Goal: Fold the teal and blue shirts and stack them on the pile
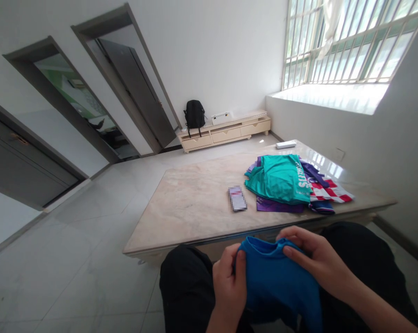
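A blue shirt (pixel 278 282) hangs between my hands over my lap, its neckline facing up. My left hand (pixel 230 277) is closed on the left side of the collar, thumb on top. With thumb and fingers, my right hand (pixel 311 256) pinches the collar's right side. The lower part of the shirt drops between my knees and is partly out of frame. Beyond it, a pile of clothes lies on the marble-topped table (pixel 188 199), with a teal jersey (pixel 278 178) on top and a red-and-white checked garment (pixel 333 190) at its right.
A phone-sized, pixelated object (pixel 237 199) lies left of the pile. Near the table's far edge sits a white box (pixel 285 144). A low cabinet (pixel 226 134) stands by the wall with a black backpack (pixel 195 114) on it. My knees are close to the table's front edge.
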Demonstrator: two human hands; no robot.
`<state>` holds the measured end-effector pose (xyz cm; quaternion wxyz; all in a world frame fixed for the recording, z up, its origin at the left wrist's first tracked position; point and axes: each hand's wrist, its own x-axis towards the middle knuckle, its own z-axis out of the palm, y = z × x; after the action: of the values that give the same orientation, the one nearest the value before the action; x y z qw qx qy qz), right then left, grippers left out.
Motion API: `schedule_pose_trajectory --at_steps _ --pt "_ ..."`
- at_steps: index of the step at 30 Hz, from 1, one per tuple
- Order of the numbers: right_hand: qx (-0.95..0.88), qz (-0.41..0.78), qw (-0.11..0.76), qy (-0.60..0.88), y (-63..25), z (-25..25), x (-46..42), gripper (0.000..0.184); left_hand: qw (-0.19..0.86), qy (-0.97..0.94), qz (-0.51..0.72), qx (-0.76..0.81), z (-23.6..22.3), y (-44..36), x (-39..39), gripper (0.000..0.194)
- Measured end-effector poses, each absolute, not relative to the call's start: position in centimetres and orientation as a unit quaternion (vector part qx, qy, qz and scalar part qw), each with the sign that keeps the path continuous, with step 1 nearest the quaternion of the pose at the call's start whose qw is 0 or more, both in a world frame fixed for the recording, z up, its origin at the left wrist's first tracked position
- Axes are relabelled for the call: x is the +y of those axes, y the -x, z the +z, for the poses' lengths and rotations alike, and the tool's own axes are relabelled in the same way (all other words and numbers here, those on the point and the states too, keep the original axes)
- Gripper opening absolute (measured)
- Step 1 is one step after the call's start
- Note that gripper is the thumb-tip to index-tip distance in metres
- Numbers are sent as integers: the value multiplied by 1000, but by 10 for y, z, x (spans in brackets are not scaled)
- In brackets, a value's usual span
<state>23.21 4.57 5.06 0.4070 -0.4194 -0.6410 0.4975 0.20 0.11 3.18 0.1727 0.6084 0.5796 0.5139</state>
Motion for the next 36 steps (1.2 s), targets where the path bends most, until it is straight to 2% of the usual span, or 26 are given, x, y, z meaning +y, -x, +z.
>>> schedule_pose_trajectory --at_steps 2,5,11,13,15,17,21,24,27,29,31,34,36 --pt "-620 566 372 395 -233 53 49 43 200 -588 519 588 40 -5 -4 36" --pt "-620 596 342 377 -234 56 51 59 223 -572 525 589 44 -11 -9 37" --pt "-682 558 280 380 -233 65 50 64 209 -587 531 575 40 -21 -11 28" --pt "-705 547 239 383 -229 67 50 59 178 -613 521 567 36 -21 -11 24" --pt "-726 537 210 375 -224 68 50 44 148 -637 512 556 31 -19 -10 20" --pt "-748 516 214 358 -220 68 51 35 124 -645 512 553 27 -17 -10 18" --pt "-776 495 231 315 -218 75 54 30 109 -646 517 550 25 -14 -10 17" --pt "-775 514 183 318 -219 82 57 25 94 -655 513 547 25 -14 -10 17" --pt "-768 526 140 338 -218 84 60 30 69 -662 509 545 24 -14 -8 16" --pt "-779 504 120 354 -216 81 61 35 53 -667 510 541 24 -15 -7 16" --pt "-801 462 107 366 -213 77 60 29 47 -671 513 534 22 -15 -7 16" --pt "-832 417 108 350 -210 75 57 20 68 -666 521 530 16 -13 -10 17" --pt "-845 406 126 325 -209 78 54 19 119 -641 542 530 7 -10 -11 20"
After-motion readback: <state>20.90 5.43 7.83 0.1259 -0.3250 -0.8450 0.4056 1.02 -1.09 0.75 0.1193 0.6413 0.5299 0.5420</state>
